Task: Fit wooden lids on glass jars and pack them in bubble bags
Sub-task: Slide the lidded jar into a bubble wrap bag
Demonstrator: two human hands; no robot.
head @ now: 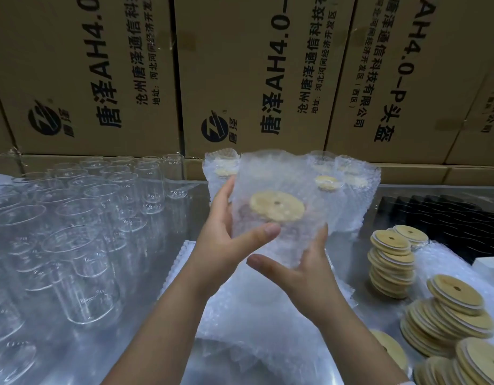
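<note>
Fingers of the left hand (226, 234) clasp the bag (268, 173) beside its lid (276, 205) while the right hand (298, 273) grips beneath them, likely steadying fragile glass.

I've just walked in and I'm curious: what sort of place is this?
Probably a packing bench in a warehouse. Printed cartons are stacked behind it, rows of open jars stand on the left, lids are piled on the right, and a bubble bag holds a lidded jar.
</note>
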